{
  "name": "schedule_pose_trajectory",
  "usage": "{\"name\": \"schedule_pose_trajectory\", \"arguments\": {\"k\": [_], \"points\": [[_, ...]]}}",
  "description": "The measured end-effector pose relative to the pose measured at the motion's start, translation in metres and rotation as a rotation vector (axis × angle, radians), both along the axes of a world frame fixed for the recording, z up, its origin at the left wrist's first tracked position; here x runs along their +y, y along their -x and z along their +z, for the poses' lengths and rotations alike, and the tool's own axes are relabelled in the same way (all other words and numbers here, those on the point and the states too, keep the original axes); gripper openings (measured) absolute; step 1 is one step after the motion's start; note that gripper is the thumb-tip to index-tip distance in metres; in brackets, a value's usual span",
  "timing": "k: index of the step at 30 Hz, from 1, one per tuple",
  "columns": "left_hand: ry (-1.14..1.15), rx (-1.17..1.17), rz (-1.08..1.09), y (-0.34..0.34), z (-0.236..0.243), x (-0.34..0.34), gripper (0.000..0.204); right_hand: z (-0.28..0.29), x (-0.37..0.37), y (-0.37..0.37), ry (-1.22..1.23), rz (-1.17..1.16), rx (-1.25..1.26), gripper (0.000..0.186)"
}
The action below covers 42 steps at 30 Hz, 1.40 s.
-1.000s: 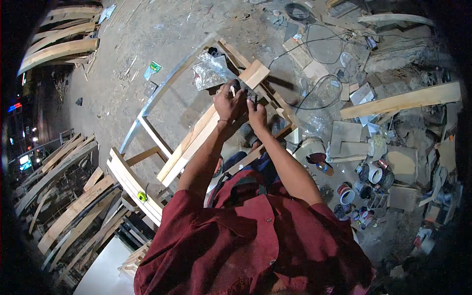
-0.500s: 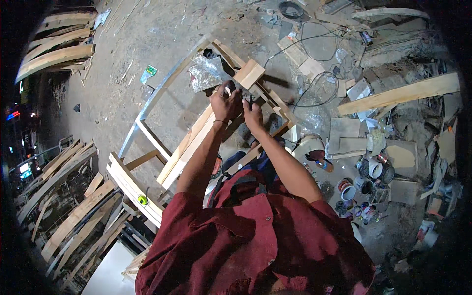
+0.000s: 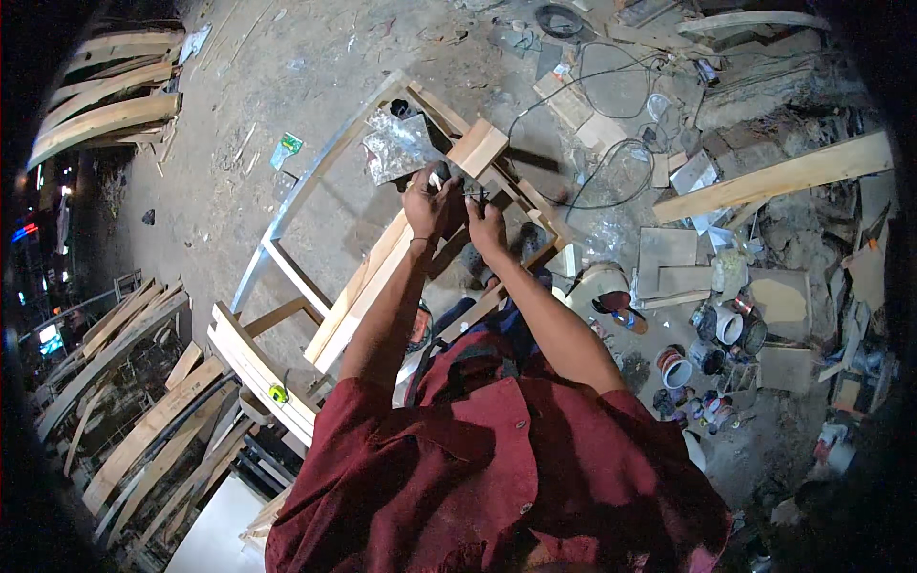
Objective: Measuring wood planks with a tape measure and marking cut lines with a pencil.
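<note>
My left hand (image 3: 427,202) is closed, fingers curled around a small dark thing that I cannot make out. Close on its right, my right hand (image 3: 487,227) pinches a thin, dark piece (image 3: 480,194), too small to name. Both hands are over a wooden frame (image 3: 318,191), near a short wooden block (image 3: 478,146) lying across its far right side. Just beyond my left hand lies a crumpled clear plastic bag (image 3: 394,148). A pale wooden beam (image 3: 361,291) runs from beneath my left hand toward the near left.
A yellow-green tape measure (image 3: 278,392) rests on a pale board (image 3: 253,358) at the left. Cans (image 3: 674,368) and a loose cable (image 3: 600,177) lie on the floor to the right. A long plank (image 3: 778,179) stretches across the right side; curved timbers (image 3: 158,430) are stacked at the left.
The view has shifted very slightly. My hands stay close together over the frame, and their grips look nearly the same.
</note>
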<state>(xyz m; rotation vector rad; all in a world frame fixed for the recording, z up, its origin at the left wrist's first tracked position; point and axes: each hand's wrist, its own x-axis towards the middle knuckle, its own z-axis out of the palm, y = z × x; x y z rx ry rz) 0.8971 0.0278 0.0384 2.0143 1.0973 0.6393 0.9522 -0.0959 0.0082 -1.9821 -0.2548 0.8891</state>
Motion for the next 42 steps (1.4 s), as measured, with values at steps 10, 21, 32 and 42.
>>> {"name": "schedule_pose_trajectory", "arguments": {"k": [10,21,32,42], "points": [[0.000,0.044,0.005,-0.002,0.007,-0.001,0.042,0.008,-0.001,-0.006,0.040,0.037,-0.003,0.060],[-0.025,0.050,0.020,0.001,-0.010,0.003,0.044,-0.015,0.003,0.001,0.013,-0.077,-0.107,0.067],[0.021,0.075,0.052,0.002,-0.004,0.004,0.049,-0.007,0.001,-0.007,0.070,0.068,-0.035,0.064],[0.025,0.061,0.031,-0.002,-0.005,0.006,0.048,0.002,-0.001,-0.014,-0.044,0.016,-0.063,0.060]]}}
